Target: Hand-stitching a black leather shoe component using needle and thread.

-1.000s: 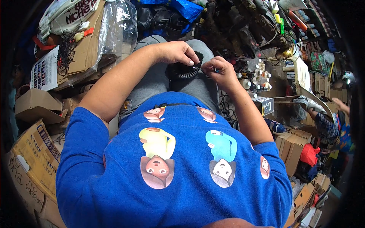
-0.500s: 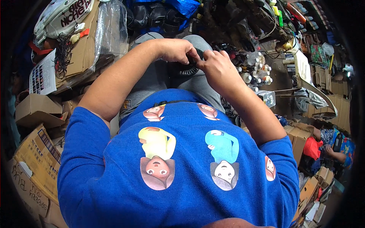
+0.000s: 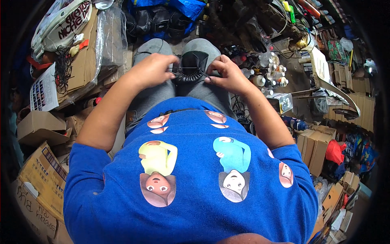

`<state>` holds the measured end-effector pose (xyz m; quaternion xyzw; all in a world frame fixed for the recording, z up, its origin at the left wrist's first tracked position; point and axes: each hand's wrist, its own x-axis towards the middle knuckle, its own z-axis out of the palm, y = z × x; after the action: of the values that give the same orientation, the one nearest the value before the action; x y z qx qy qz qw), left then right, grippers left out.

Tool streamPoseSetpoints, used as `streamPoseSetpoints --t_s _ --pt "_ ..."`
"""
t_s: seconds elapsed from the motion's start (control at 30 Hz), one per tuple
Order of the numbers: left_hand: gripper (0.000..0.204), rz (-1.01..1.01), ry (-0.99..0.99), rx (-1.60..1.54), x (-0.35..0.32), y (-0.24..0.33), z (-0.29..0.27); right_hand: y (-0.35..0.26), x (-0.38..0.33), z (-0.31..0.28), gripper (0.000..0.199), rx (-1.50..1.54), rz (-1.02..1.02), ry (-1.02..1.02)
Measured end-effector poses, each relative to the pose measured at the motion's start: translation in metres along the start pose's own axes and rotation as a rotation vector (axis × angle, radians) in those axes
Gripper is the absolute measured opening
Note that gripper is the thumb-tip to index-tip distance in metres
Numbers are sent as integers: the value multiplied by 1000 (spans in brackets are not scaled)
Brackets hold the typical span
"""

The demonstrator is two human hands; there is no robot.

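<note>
A black leather shoe piece (image 3: 194, 61) with a puckered, gathered edge rests on my lap between the knees. My left hand (image 3: 156, 68) is at its left side, fingers curled and slightly blurred at the tips. To its right, my right hand (image 3: 228, 75) is closed, thumb and fingertips pinched. A thin dark thread (image 3: 190, 68) runs across the opening of the piece from one hand toward the other. Whether either hand holds a needle is too small to make out.
Black shoes (image 3: 156, 22) lie on a blue plastic sheet (image 3: 183, 6) beyond my knees. Several small bottles (image 3: 273, 73) stand on the right. Flattened cardboard (image 3: 83, 61) and an open carton (image 3: 40, 124) lie on the left. A white curved frame (image 3: 325, 77) stands further right.
My hands, close together over the shoe piece before, have moved apart to its left and right sides. The black piece and its gathered edge now show more fully.
</note>
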<state>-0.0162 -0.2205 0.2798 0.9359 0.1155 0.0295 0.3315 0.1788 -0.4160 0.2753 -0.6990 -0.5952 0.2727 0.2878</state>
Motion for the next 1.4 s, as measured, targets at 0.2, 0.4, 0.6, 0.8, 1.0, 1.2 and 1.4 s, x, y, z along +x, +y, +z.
streamPoseSetpoints --t_s 0.2,0.4,0.6,0.8,1.0,1.2,1.4 --pt "23 -315 324 -469 8 -19 -16 28 25 20 38 1098 340 667" --pt "44 -202 198 -1851 23 17 7 16 15 17 43 1947 204 230" --pt "37 -176 53 -1719 19 -27 5 26 -9 10 40 1766 380 239" --pt "35 -233 178 -500 -35 -76 -81 97 -77 -37 31 592 565 150" --pt "37 -38 94 -239 15 -7 -49 -7 3 -32 28 136 229 124" --pt "24 54 -100 -356 65 18 21 -34 26 -17 24 -123 168 -272" --pt "23 37 -197 -491 77 22 31 -32 -10 -15 28 68 246 -156"
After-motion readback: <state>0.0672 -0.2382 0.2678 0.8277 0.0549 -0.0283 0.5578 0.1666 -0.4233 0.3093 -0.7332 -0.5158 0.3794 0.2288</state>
